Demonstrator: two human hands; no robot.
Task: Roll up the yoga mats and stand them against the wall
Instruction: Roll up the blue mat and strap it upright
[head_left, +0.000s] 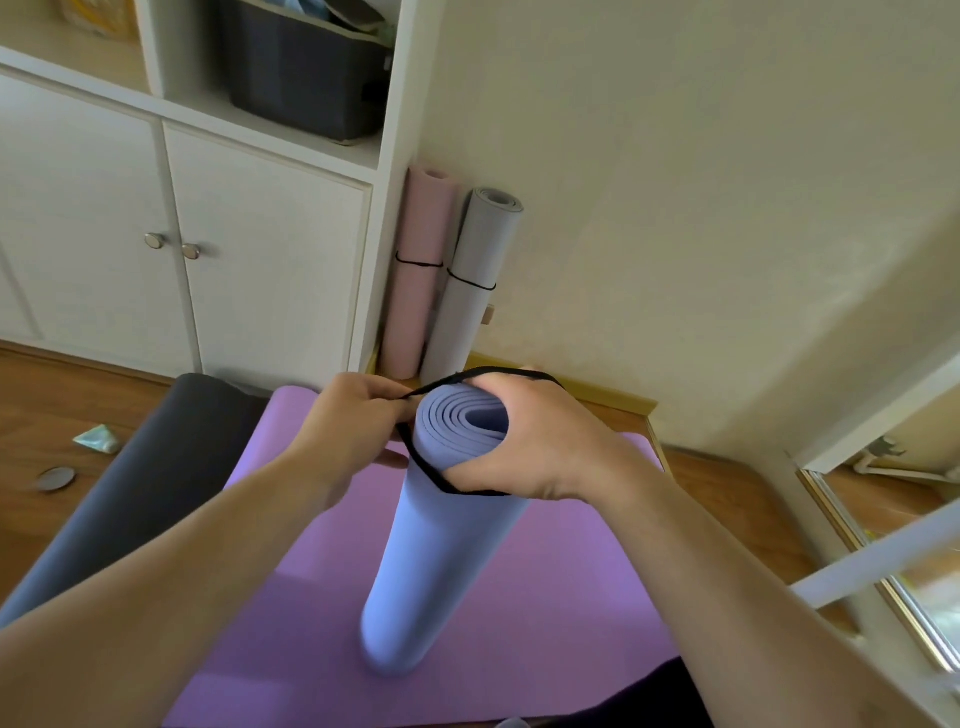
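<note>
A rolled blue mat stands upright on a flat purple mat spread on the wooden floor. The right hand grips its top end, while the left hand pinches a black elastic band looped around that end. A pink rolled mat and a grey rolled mat, each banded, lean against the wall beside a white cabinet. A dark grey mat lies to the left.

A white cabinet stands far left, a dark bin on its shelf. A round disc and crumpled wrapper lie on the wooden floor.
</note>
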